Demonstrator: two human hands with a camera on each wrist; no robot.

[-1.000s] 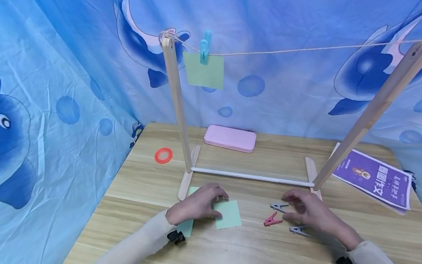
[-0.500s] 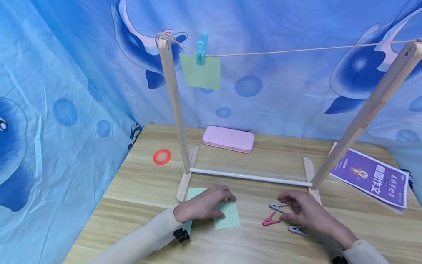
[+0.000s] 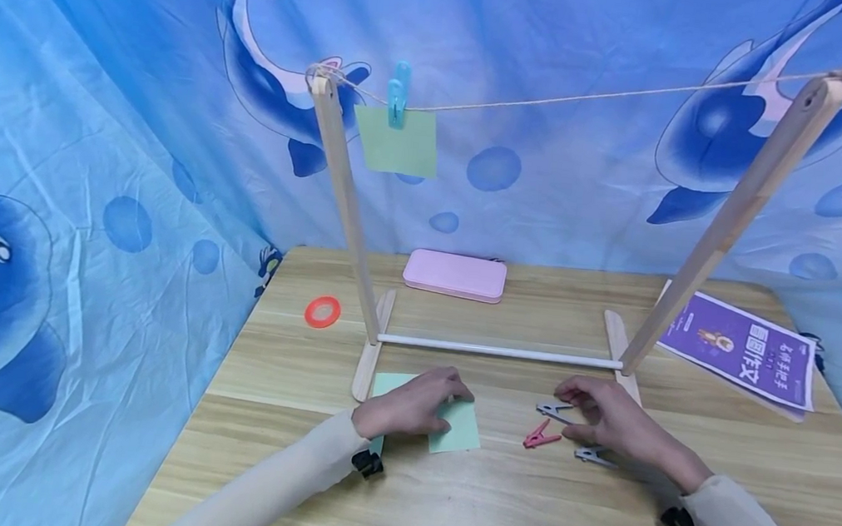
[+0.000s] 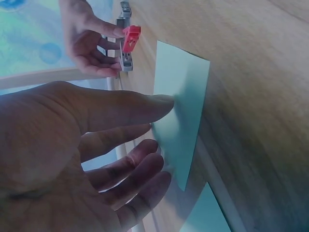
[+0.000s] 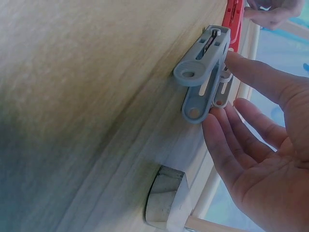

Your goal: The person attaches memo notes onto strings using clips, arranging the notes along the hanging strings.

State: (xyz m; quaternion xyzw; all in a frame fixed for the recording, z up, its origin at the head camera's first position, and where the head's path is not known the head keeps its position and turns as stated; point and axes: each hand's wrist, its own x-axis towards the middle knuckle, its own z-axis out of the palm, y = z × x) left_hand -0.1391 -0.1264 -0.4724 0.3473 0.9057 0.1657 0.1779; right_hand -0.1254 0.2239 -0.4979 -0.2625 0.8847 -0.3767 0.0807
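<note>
In the head view my left hand (image 3: pixel 409 404) lies over a pale green paper square (image 3: pixel 461 429), fingers loosely bent. Its thumb overlaps the square's face in the left wrist view, the fingertips by the near edge. A second green paper (image 3: pixel 389 384) is partly hidden beneath that hand. My right hand (image 3: pixel 614 418) rests on the table beside the clothespins, fingers relaxed and apart. Near its fingertips lie a grey clothespin (image 3: pixel 553 410) and a pink clothespin (image 3: pixel 541 436); another grey clothespin (image 3: pixel 594 455) is below the thumb. None is visibly pinched.
A wooden frame with a string (image 3: pixel 540 103) stands behind the hands; a blue clothespin (image 3: pixel 398 94) holds a green paper (image 3: pixel 398 148) on it. A white bar (image 3: pixel 496 351) joins its feet. Around it are a red tape ring (image 3: pixel 322 312), pink case (image 3: pixel 454 275) and purple booklet (image 3: pixel 744 346).
The left hand has shifted slightly to the right over the paper square. The right hand has stayed by the clothespins. The whole head view has moved a little.
</note>
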